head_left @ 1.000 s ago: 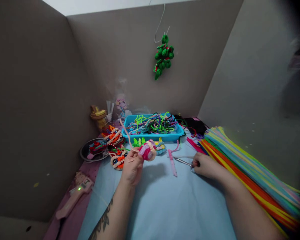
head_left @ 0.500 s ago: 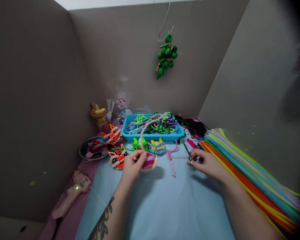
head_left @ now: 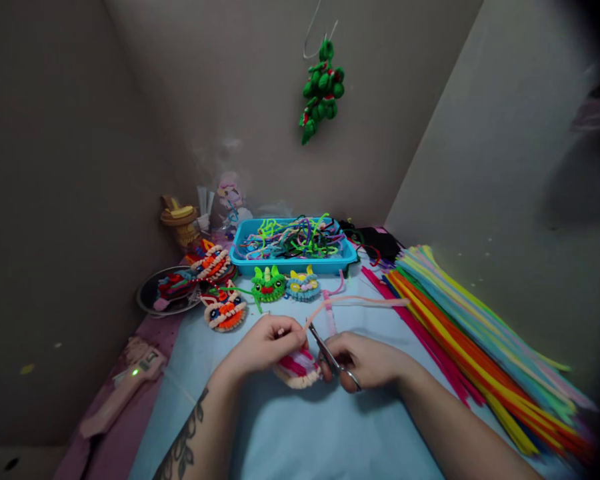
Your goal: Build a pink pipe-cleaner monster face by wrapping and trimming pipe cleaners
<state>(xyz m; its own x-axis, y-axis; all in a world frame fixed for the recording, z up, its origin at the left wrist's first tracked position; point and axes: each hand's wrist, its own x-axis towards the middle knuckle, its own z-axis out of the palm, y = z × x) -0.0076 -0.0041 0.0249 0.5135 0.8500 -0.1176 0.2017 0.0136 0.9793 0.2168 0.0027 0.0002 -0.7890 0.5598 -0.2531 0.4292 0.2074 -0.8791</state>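
My left hand (head_left: 273,345) is closed on a small pipe-cleaner piece (head_left: 300,368), pink and lilac in the middle with a cream fluffy edge. From between its thumb and finger a long peach pipe cleaner (head_left: 360,300) runs out to the right. My right hand (head_left: 370,360) grips metal scissors (head_left: 330,357) by the loops. The blades point up and left, with their tips beside the peach pipe cleaner close to my left thumb. Whether they touch it I cannot tell. Behind my hands sit a green animal face (head_left: 269,287) and a blue and yellow one (head_left: 303,285).
A blue tray (head_left: 295,265) of pipe-cleaner scraps stands at the back. Bundles of coloured pipe cleaners (head_left: 470,333) lie on the right. At left are an orange and cream face (head_left: 225,310), a metal bowl (head_left: 147,300), a brown cup (head_left: 183,227) and a pink glue gun (head_left: 127,387).
The scissors in my right hand have come left, up to my left hand. The peach pipe cleaner, upright before, now stretches to the right. The view has shifted slightly.
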